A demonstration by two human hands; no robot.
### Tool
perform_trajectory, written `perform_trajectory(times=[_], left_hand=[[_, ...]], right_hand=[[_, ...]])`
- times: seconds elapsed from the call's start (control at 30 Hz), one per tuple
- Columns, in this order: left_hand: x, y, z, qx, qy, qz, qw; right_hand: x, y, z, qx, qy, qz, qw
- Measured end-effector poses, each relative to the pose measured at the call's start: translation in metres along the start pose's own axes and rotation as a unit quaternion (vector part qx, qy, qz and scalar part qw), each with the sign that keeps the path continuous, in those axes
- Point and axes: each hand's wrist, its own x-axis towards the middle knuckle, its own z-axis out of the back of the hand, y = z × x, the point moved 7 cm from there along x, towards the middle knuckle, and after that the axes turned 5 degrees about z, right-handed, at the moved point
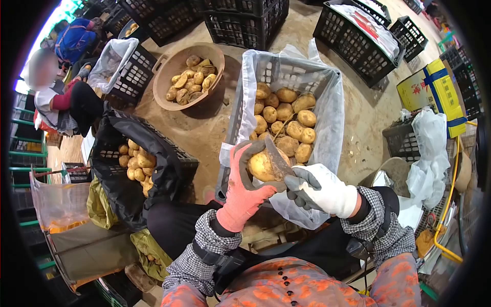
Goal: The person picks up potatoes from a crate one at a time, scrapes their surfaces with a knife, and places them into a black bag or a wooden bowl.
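My left hand, in a pink glove with a grey palm, is wrapped round a large potato. In my right hand, gloved in white and grey, is a knife whose dull blade lies against the potato's right side. The knife's handle is hidden in my fingers. Just beyond both hands stands a crate lined with clear plastic. Inside it are several loose potatoes, some with dirt on their skins.
A brown basin of potatoes stands ahead left. Nearer on the left is a black-lined crate holding more potatoes. Black crates stand at the back. On the right are a yellow box and a yellow hose. Another person sits at far left.
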Motion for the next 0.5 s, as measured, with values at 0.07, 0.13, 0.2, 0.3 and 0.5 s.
perform_trajectory(times=[0.07,0.13,0.2,0.3,0.5], left_hand=[[-0.005,0.019,-0.009,-0.187,0.006,0.139,0.973],[-0.001,0.011,-0.013,-0.189,0.014,0.079,0.979],[-0.001,-0.001,-0.016,-0.191,0.019,0.019,0.981],[-0.004,0.004,-0.027,-0.264,0.061,0.105,0.957],[-0.008,0.005,-0.041,-0.313,0.127,0.186,0.923]], right_hand=[[-0.004,-0.008,0.002,0.145,-0.024,-0.008,0.989],[-0.006,-0.01,0.018,0.227,-0.112,0.006,0.968],[-0.006,-0.019,0.017,0.193,-0.123,-0.003,0.973],[-0.007,-0.024,0.012,0.16,-0.149,-0.023,0.976],[-0.008,-0.023,0.018,0.21,-0.185,0.002,0.96]])
